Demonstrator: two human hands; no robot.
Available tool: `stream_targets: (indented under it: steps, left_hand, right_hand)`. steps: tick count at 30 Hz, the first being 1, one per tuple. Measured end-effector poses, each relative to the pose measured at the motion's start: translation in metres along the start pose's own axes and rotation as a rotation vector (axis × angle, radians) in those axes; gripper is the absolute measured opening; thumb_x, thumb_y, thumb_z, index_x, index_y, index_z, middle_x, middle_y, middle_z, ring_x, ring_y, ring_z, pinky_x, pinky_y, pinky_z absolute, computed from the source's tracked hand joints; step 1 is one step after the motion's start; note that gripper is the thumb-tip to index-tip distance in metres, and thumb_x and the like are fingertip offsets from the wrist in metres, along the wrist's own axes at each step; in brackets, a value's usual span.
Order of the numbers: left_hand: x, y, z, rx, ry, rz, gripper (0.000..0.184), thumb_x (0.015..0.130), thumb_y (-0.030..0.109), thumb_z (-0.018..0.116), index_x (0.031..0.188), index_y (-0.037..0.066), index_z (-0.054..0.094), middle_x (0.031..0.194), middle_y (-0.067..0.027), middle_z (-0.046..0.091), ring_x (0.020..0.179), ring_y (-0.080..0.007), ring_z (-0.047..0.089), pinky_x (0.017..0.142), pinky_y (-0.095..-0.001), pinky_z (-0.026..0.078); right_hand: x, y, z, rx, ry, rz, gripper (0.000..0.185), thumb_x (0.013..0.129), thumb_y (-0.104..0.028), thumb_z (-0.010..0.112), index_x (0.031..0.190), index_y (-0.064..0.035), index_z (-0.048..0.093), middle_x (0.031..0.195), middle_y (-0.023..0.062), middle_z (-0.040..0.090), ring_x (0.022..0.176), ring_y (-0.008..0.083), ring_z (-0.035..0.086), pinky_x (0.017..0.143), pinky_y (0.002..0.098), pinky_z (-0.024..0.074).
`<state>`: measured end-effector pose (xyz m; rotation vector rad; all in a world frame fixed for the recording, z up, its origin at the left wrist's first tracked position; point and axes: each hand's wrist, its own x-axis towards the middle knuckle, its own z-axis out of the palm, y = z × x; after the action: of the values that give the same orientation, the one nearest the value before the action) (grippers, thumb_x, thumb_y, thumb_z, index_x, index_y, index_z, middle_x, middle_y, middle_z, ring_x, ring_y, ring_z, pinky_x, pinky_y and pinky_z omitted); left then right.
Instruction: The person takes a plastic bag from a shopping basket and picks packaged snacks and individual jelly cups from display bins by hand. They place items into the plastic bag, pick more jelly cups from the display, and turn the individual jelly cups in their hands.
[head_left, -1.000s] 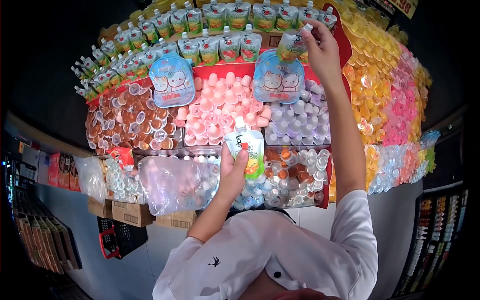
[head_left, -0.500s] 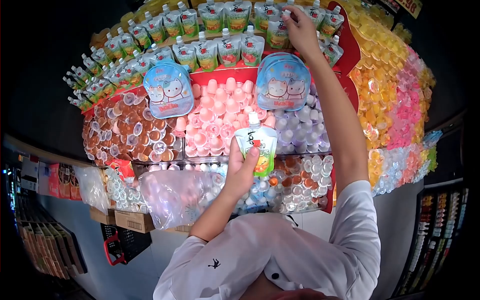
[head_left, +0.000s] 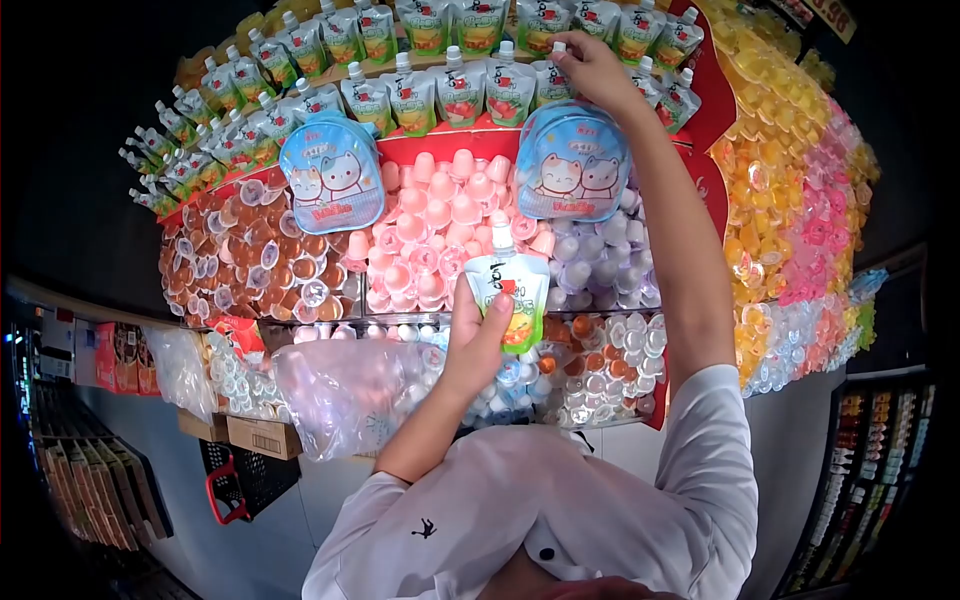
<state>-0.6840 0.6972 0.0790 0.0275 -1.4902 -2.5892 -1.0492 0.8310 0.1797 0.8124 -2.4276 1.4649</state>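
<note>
My left hand (head_left: 478, 335) is closed round a spouted jelly pouch (head_left: 512, 300), white and green with a white cap, upright in front of the display. Reaching up to the tiered rack, my right hand (head_left: 592, 70) pinches the cap of another spouted pouch (head_left: 553, 82). That pouch stands in the front row, its lower part partly hidden behind a light-blue cat-print bag (head_left: 572, 168). To its left in the same row is a similar pouch (head_left: 510, 90). More pouches, such as one with a white cap (head_left: 543, 22), line the row behind.
A second cat-print bag (head_left: 332, 178) hangs at the left. Pink jelly cups (head_left: 420, 215), brown cups (head_left: 265, 250) and purple cups (head_left: 598, 255) fill bins below. A clear plastic bag (head_left: 345, 395) lies at the front edge. A black basket (head_left: 255, 480) is on the floor.
My right hand has lowered its pouch from in front of the back row into the front row. The left hand keeps its pouch nearly still. The view has shifted slightly.
</note>
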Motion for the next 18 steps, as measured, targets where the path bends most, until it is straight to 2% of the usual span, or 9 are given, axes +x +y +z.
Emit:
stream_targets:
  steps: [1,3,6,9,12,15,17,18]
  left_hand:
    - [0.000,0.003,0.002,-0.024,0.002,-0.017,0.042,0.109,0.016,0.054,0.146,0.002,0.038,0.130,-0.0085,0.061,0.112,-0.0136,0.062,0.094,-0.0325,0.055]
    - [0.002,0.006,0.005,-0.036,0.003,-0.024,0.042,0.109,0.016,0.054,0.146,0.002,0.038,0.129,-0.0088,0.061,0.112,-0.0138,0.062,0.094,-0.0328,0.055]
    - [0.004,0.007,0.008,-0.037,-0.003,-0.024,0.043,0.109,0.016,0.054,0.146,0.002,0.038,0.129,-0.0090,0.061,0.112,-0.0140,0.063,0.093,-0.0328,0.056]
    - [0.004,0.008,0.009,-0.020,-0.007,-0.018,0.042,0.109,0.015,0.054,0.146,0.003,0.038,0.129,-0.0090,0.061,0.111,-0.0140,0.063,0.092,-0.0324,0.056]
    - [0.003,0.009,0.009,-0.011,0.004,-0.002,0.040,0.109,0.014,0.055,0.144,0.003,0.040,0.128,-0.0088,0.061,0.110,-0.0139,0.064,0.092,-0.0320,0.057]
    - [0.003,0.013,0.008,0.007,0.003,0.030,0.037,0.108,0.013,0.056,0.141,0.003,0.041,0.127,-0.0084,0.062,0.110,-0.0134,0.064,0.092,-0.0321,0.057]
    - [0.004,0.017,0.009,0.033,0.010,0.058,0.036,0.108,0.013,0.056,0.140,0.004,0.042,0.126,-0.0083,0.063,0.110,-0.0131,0.064,0.093,-0.0322,0.056]
    - [0.005,0.019,0.010,0.053,0.020,0.069,0.036,0.108,0.013,0.056,0.139,0.004,0.042,0.125,-0.0083,0.063,0.110,-0.0129,0.064,0.094,-0.0322,0.056]
  right_hand:
    - [-0.006,-0.013,-0.002,0.008,-0.003,0.029,0.040,0.099,-0.022,0.069,0.135,-0.0045,0.064,0.088,0.0017,0.065,0.074,0.0110,0.062,0.067,0.0288,0.0535]
    - [-0.017,-0.031,-0.003,0.023,-0.009,0.090,0.040,0.098,-0.023,0.070,0.133,-0.0036,0.065,0.090,0.0023,0.067,0.075,0.0112,0.063,0.066,0.0290,0.0532]
    - [-0.013,-0.022,-0.006,-0.011,-0.029,0.029,0.040,0.097,-0.024,0.070,0.132,-0.0037,0.066,0.095,0.0025,0.069,0.080,0.0116,0.064,0.070,0.0303,0.0543]
    - [-0.017,-0.022,-0.009,-0.038,-0.028,0.023,0.043,0.097,-0.027,0.071,0.131,-0.0032,0.066,0.101,0.0069,0.072,0.085,0.0143,0.067,0.075,0.0311,0.0549]
    - [-0.029,-0.031,-0.012,-0.092,0.155,-0.229,0.043,0.096,-0.031,0.072,0.129,-0.0022,0.067,0.104,0.0106,0.074,0.090,0.0180,0.069,0.079,0.0323,0.0551]
    - [-0.085,-0.106,-0.020,0.033,0.034,-0.243,0.042,0.097,-0.033,0.072,0.124,-0.0012,0.069,0.107,0.0132,0.075,0.093,0.0223,0.071,0.081,0.0352,0.0557]
    - [-0.129,-0.145,-0.029,0.084,-0.292,-0.277,0.042,0.096,-0.036,0.073,0.119,-0.0007,0.070,0.107,0.0131,0.075,0.096,0.0255,0.072,0.084,0.0382,0.0559]
    - [-0.149,-0.161,-0.033,0.070,-0.414,-0.296,0.038,0.096,-0.029,0.073,0.121,-0.0009,0.070,0.108,0.0117,0.074,0.097,0.0231,0.070,0.085,0.0367,0.0543]
